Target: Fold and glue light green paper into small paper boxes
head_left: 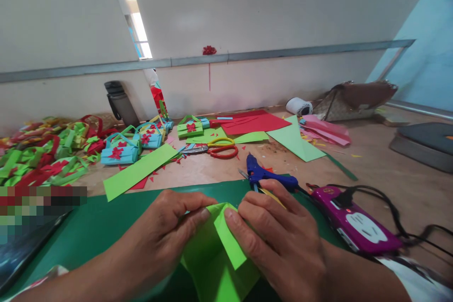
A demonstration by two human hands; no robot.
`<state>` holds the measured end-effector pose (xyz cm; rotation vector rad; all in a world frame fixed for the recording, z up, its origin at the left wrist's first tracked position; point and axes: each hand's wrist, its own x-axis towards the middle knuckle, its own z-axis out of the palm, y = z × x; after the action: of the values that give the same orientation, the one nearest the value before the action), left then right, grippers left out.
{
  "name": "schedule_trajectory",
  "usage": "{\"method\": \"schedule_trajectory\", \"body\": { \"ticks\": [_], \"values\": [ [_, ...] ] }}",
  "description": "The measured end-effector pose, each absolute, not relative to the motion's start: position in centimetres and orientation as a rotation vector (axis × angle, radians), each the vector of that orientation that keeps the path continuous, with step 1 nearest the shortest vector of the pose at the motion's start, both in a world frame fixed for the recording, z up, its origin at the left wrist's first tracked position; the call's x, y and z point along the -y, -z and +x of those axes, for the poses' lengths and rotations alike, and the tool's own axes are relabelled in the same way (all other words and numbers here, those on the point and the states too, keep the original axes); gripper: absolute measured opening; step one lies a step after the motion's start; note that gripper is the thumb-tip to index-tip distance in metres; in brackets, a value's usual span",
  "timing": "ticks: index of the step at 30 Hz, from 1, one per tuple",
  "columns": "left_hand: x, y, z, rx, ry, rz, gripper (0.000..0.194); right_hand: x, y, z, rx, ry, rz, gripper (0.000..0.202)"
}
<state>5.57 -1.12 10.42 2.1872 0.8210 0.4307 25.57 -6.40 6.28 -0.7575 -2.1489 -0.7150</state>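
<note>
A folded piece of bright green paper is held over the dark green mat. My left hand pinches its upper left edge between thumb and fingers. On the other side, my right hand presses a folded flap with its thumb and fingers. Just beyond my right hand lies a blue glue gun, its nozzle toward the back. Red and yellow handled scissors rest farther off. The lower end of the paper runs out of the picture at the bottom.
Small blue paper bags with red bows and a heap of green and red paper pieces lie left. A purple power strip with black cables is at right. A dark bottle, red paper and a handbag stand behind.
</note>
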Motion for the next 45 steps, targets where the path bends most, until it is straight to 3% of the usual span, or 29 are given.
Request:
{"method": "schedule_trajectory", "body": {
  "ticks": [13, 29, 45],
  "values": [
    [1.6, -10.5, 5.2, -0.829, -0.384, 2.107, 0.031, 6.4, -7.3, 25.2, 2.172, 0.643, -0.845, 0.025],
    [2.4, -10.4, 5.6, -0.629, -0.551, 2.211, 0.029, 6.8, -7.5, 24.2, 2.113, 0.792, -0.863, 0.022],
    [2.7, -9.7, 5.7, -0.583, -0.580, 2.175, 0.022, 7.1, -7.3, 23.7, 2.057, 0.884, -0.900, 0.031]
  ]
}}
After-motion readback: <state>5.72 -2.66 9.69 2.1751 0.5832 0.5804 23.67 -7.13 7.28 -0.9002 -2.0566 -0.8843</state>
